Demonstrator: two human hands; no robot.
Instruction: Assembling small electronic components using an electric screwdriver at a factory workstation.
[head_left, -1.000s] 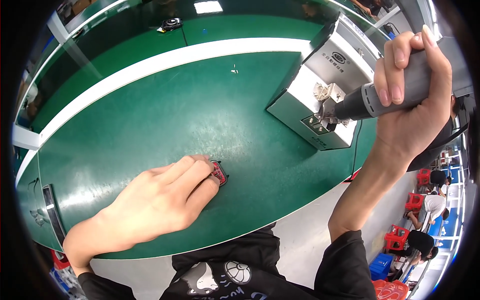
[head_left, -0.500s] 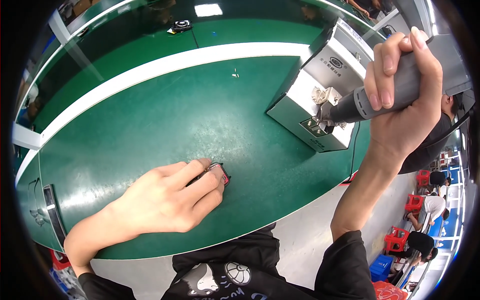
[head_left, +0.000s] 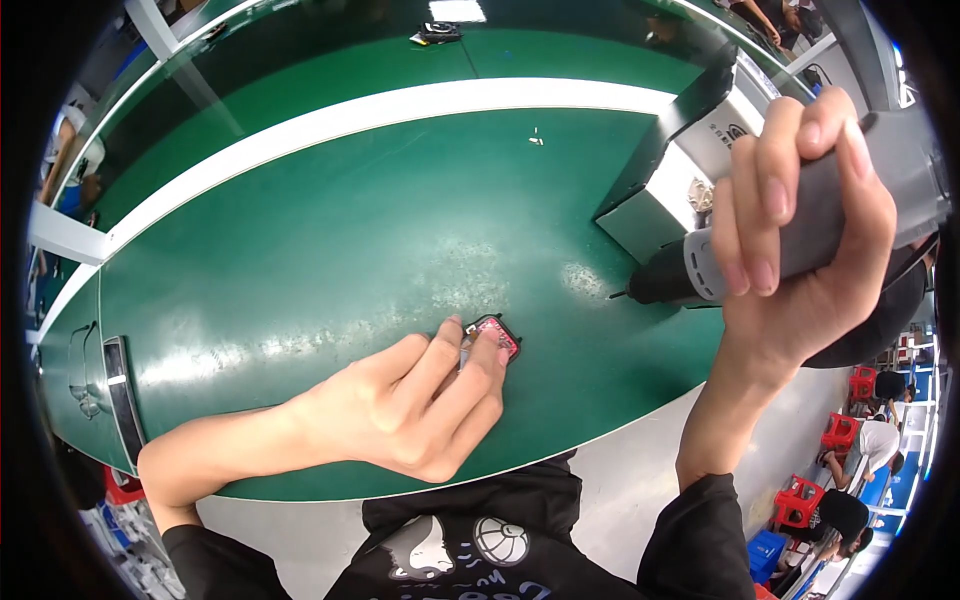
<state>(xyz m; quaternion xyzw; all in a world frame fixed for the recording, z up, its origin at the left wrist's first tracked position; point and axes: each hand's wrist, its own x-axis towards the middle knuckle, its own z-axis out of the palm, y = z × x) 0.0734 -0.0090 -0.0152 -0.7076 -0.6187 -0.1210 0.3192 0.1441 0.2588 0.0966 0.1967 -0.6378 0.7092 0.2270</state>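
My left hand (head_left: 420,405) presses a small black device with a red circuit board (head_left: 508,338) against the green tabletop, with the fingers curled over it and partly hiding it. In my right hand (head_left: 800,250) is a grey electric screwdriver (head_left: 660,284), held nearly level with the fingers wrapped round its body. Its thin bit points left, above the table and apart from the device. Behind the screwdriver stands a silver and black screw feeder (head_left: 645,210), partly covered by my hand.
Small pale bits (head_left: 536,138) lie near the table's white back rail (head_left: 400,108). Eyeglasses (head_left: 84,370) and a dark strip (head_left: 121,395) are at the far left. A black item (head_left: 437,35) sits beyond the rail. Red stools (head_left: 800,502) and seated people are at the right.
The screwdriver's tip has left the screw feeder, moving down and toward me. My left hand still holds the device. The view has shifted, so the table scene appears farther right.
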